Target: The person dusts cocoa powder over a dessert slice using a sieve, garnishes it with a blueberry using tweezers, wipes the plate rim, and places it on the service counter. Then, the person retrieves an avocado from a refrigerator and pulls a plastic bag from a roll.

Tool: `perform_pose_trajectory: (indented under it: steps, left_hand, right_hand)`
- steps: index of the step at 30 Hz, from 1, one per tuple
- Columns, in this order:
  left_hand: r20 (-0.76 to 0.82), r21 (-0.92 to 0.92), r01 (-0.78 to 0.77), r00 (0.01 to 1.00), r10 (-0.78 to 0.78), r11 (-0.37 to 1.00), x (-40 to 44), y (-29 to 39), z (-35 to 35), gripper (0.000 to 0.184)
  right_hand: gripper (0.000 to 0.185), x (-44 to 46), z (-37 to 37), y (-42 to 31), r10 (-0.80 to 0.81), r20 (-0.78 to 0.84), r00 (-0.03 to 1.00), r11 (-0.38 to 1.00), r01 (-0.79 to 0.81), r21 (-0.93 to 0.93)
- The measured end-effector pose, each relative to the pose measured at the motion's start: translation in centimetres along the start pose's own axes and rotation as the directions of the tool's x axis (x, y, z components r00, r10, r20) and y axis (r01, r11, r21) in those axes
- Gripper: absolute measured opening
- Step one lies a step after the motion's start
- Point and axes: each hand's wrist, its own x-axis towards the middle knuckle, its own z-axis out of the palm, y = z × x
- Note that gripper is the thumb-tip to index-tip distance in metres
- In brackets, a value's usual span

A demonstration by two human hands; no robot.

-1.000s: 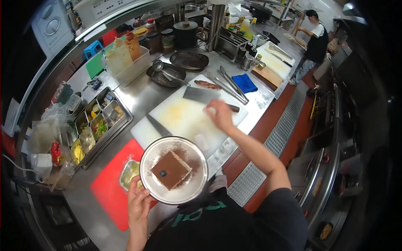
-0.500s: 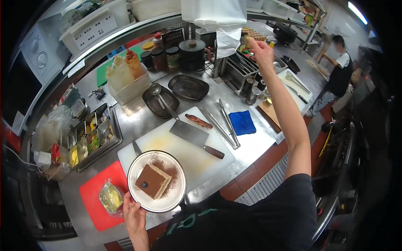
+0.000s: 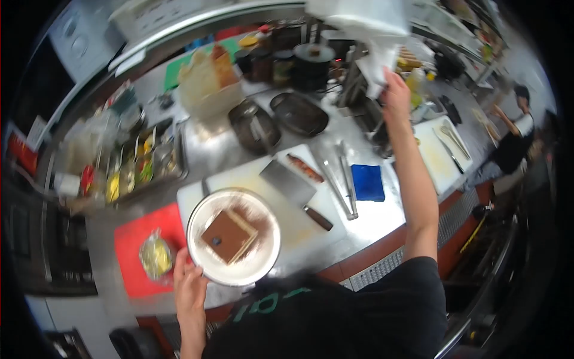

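My left hand (image 3: pixel 190 282) grips the edge of a round white plate (image 3: pixel 268 254) with a dark rim. On it lies a square cocoa-dusted cake slice (image 3: pixel 224 232), topped by a blueberry, with cocoa powder scattered around. Raised at the upper right, my right hand (image 3: pixel 396 99) has its fingers closed on a white paper napkin (image 3: pixel 375 66) that hangs from a white bundle overhead. Some blur hides how the fingertips sit on it. Beyond the plate, a cleaver (image 3: pixel 290 182) and a piece of browned meat (image 3: pixel 304 168) rest on a white cutting board (image 3: pixel 293 230).
Metal tongs (image 3: pixel 341 185) and a folded blue cloth (image 3: pixel 368 182) lie right of the board. Two dark pans (image 3: pixel 299 113) stand behind. A wrapped yellow block (image 3: pixel 156 257) sits on a red board (image 3: pixel 131 233). Another person (image 3: pixel 517 134) stands at the far right.
My right hand has come down slightly and closed on the napkin, pulling it. The view has turned, and the plate has shifted a little right and up in it.
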Motion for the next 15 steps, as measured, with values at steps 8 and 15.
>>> perform_pose_trajectory:
  steps: [8, 15]
  left_hand:
    - [0.096, -0.019, 0.084, 0.992, -0.082, 0.996, -1.4, 0.5, 8.8, 0.047]
    - [0.163, -0.034, 0.133, 0.979, -0.126, 0.99, -0.8, -0.2, 9.6, 0.045]
  right_hand:
    - [0.04, -4.7, -12.6, -1.3, 0.155, 0.132, 0.979, 0.964, -0.179, 0.195]
    - [0.013, -9.3, -8.1, -8.0, -0.105, 0.441, 0.891, 0.644, 0.399, -0.653]
